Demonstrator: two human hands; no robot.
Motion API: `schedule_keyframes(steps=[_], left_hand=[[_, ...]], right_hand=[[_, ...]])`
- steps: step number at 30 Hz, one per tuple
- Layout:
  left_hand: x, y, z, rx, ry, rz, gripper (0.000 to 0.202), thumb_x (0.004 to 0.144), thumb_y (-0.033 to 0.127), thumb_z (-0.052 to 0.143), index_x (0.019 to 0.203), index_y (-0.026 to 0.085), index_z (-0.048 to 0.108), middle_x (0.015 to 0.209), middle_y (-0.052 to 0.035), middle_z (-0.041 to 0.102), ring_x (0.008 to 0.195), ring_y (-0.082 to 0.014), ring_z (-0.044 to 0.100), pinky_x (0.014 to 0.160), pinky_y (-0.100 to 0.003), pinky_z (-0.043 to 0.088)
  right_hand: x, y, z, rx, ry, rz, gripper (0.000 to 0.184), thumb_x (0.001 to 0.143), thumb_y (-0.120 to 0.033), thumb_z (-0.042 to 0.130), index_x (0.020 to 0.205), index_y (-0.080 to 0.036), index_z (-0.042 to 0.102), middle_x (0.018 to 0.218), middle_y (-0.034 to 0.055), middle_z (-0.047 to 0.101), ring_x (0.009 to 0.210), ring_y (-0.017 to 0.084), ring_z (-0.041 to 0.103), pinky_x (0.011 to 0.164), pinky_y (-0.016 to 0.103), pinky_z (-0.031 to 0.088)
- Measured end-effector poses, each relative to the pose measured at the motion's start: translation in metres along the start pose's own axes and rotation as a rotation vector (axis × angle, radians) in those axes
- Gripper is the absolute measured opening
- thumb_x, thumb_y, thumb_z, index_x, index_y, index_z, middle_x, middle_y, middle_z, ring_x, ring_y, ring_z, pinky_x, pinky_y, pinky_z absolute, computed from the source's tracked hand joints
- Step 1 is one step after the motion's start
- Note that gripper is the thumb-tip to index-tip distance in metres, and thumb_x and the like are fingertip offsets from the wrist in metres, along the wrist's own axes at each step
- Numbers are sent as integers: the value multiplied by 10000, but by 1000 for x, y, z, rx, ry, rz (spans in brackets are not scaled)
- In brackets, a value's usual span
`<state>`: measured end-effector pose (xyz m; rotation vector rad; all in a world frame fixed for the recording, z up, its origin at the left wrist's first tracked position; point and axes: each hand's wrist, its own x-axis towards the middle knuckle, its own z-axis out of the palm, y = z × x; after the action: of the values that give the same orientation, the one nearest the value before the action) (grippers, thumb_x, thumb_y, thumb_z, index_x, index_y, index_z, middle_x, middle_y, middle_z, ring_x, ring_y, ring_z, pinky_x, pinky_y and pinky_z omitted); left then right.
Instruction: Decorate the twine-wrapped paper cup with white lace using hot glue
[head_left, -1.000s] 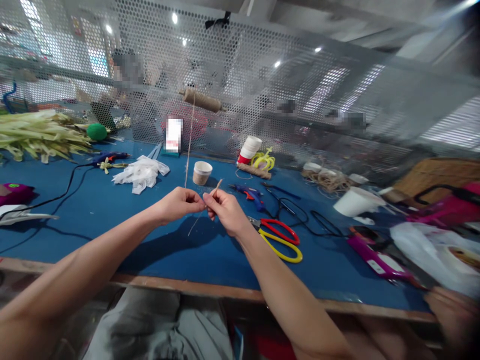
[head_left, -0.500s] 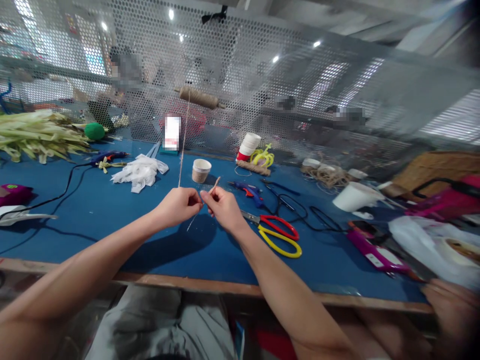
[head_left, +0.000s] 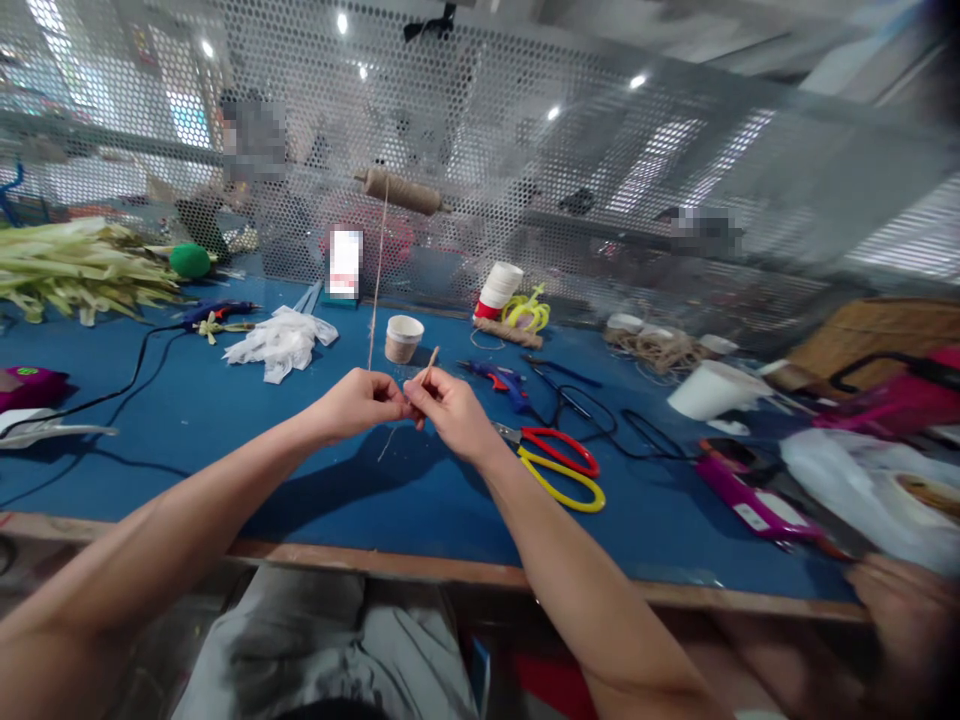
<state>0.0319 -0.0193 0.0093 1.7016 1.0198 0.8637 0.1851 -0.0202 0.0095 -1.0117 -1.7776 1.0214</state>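
Note:
My left hand [head_left: 366,402] is closed in a pinch on thin twine [head_left: 379,270], which runs taut up to a brown spool [head_left: 403,191] hanging on the perforated screen. My right hand [head_left: 450,408], also closed, pinches a short thin tan stick [head_left: 430,364] whose upper end sticks out above the fingers. Both sets of fingertips meet over the blue table, and what lies between them is mostly hidden. A loose thread end dangles below. Just behind the hands stands a small paper cup [head_left: 403,340] with a brown band.
Red-and-yellow-handled scissors [head_left: 561,465] lie right of my hands, near a blue glue gun [head_left: 501,385] and black cables. White strips [head_left: 281,342] and pale husks [head_left: 82,265] are at left. A roll of white tape [head_left: 712,392] stands right. Another person's hand [head_left: 900,600] shows at lower right.
My hands have come closer, with the left fingertips now against the right ones. The stick in my right hand stands more upright, and the twine has shifted slightly to the right.

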Motion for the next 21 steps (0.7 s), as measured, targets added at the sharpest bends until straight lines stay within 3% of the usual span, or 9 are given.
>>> schedule_keyframes(steps=[4,13,17,21], left_hand=[[-2,6,-5,120,-54,35,172,663,296,531,620,129,524,569,26,499,526,-73,411,516,-209,314],[-3,7,-2,391,54,68,151,676,255,513,593,130,534,528,25,504,508,-78,416,478,-200,300],[-3,7,0,368,55,47,201,684,291,517,562,131,511,499,37,457,480,-68,367,456,-202,262],[-2,4,-1,159,-35,34,243,705,340,513,603,120,534,544,26,488,501,-67,386,481,-203,288]], right_hand=[[1,1,-1,-41,33,35,358,701,-514,571,667,-172,471,510,-51,468,434,79,454,422,212,392],[0,4,3,-176,91,35,370,716,-524,549,641,-169,476,475,-52,458,404,75,420,414,213,344],[-1,3,4,-185,89,26,372,708,-516,564,608,-173,462,468,-52,451,408,73,405,419,217,331],[-1,0,0,-9,-35,20,342,722,-505,553,683,-175,473,548,-42,492,459,82,459,457,227,396]])
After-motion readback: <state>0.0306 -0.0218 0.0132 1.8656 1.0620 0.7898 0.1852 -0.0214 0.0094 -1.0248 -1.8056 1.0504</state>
